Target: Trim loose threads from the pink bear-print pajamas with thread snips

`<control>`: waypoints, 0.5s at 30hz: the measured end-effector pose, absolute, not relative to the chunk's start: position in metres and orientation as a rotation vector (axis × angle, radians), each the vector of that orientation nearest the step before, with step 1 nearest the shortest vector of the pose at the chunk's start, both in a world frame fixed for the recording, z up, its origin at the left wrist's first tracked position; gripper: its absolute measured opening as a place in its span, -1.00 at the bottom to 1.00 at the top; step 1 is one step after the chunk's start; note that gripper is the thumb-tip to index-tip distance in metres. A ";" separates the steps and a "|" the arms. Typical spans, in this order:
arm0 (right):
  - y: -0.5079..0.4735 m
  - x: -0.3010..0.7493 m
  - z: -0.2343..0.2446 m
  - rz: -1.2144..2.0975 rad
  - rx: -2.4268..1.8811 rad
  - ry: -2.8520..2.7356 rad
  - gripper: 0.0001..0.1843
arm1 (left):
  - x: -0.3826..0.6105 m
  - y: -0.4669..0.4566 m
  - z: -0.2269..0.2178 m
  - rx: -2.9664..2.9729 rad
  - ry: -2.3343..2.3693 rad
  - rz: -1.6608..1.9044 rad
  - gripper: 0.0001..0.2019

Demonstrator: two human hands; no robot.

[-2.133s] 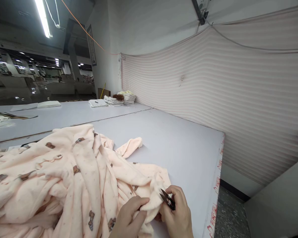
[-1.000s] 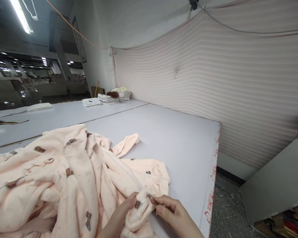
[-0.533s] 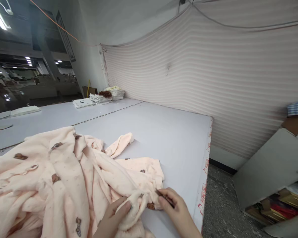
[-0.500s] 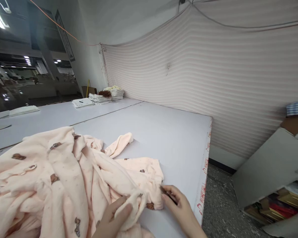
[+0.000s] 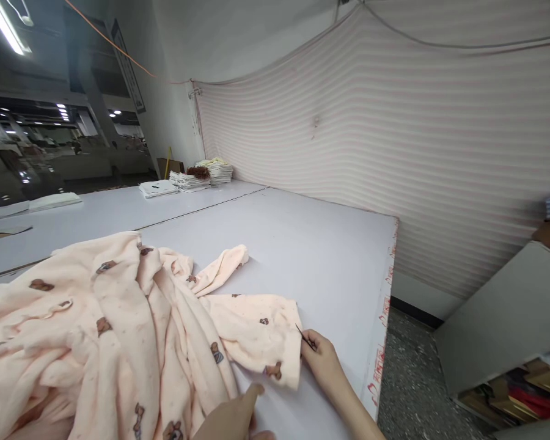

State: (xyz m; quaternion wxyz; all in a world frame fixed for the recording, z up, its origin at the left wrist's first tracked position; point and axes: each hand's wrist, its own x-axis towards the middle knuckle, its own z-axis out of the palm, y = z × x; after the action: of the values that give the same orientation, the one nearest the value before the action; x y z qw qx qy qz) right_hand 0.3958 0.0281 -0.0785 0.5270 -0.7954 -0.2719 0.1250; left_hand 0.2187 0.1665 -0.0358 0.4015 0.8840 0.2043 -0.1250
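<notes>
A peach fleece garment with small brown bear prints lies bunched on the white table. Its near corner now lies flat. My right hand is closed on small dark thread snips, whose tips point at the cloth's right edge. My left hand sits at the bottom of the view against the cloth's near hem, mostly cut off; its fingers look curled, and I cannot see what they hold.
The table's right edge carries red markings and drops to a speckled floor. A striped cloth covers the wall behind. Stacks of folded pieces sit at the far end. A grey board leans at right over coloured items.
The bunched corner has been spread flat on the table. My left hand has dropped toward the bottom of the view. My right hand with the snips has stayed at the cloth's right edge.
</notes>
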 end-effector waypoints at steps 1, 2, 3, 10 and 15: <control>0.027 0.390 -0.078 0.317 -1.866 -0.657 -0.77 | 0.222 0.163 -0.038 2.213 0.552 -0.257 -0.61; 0.027 0.382 -0.077 0.329 -1.834 -0.668 -0.77 | 0.225 0.158 -0.041 2.187 0.591 -0.162 -0.58; 0.027 0.374 -0.076 0.338 -1.807 -0.678 -0.77 | 0.227 0.154 -0.045 2.161 0.639 -0.045 -0.53; 0.033 0.325 -0.076 -0.031 -1.752 -0.858 -0.87 | 0.224 0.153 -0.062 2.249 0.909 0.724 -0.50; 0.039 0.314 -0.090 -0.360 -1.753 -0.874 -0.83 | 0.218 0.166 -0.061 2.309 0.613 1.139 -0.47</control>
State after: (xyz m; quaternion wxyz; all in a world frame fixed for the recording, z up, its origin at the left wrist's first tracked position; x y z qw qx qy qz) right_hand 0.3137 0.0388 -0.0905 0.5440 -0.7386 -0.3683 -0.1515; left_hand 0.2181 0.1661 -0.0612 0.2450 0.8458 0.2247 0.4173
